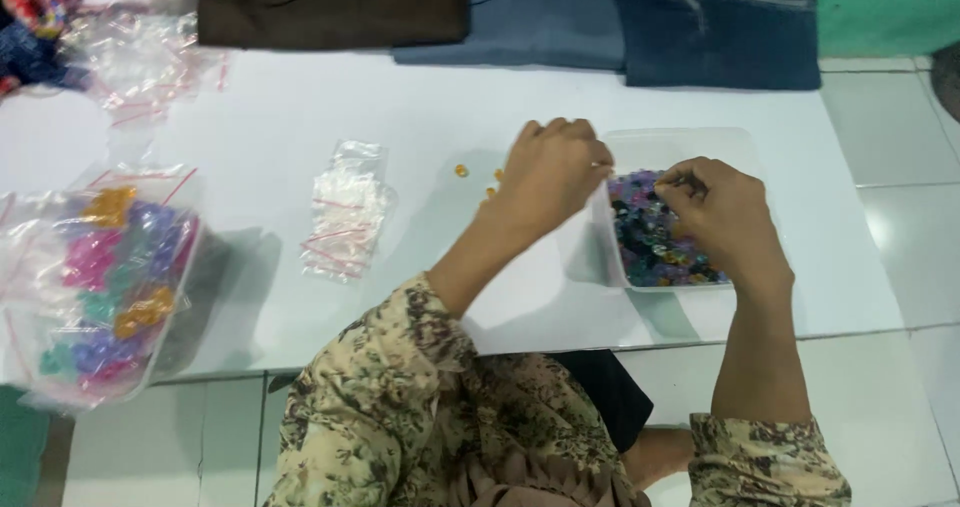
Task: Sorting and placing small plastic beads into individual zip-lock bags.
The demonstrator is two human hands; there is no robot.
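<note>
Under both hands: clear bead tray, fingertips over beads.

Purple-blue beads, clear tub, white table, beige-brown mottled sleeves.

My clear rectangular plastic tub, right of centre in the frame, rests flat on the white table, holding mixed purple, blue and yellow beads. Three loose orange beads lie just left of it.
</note>
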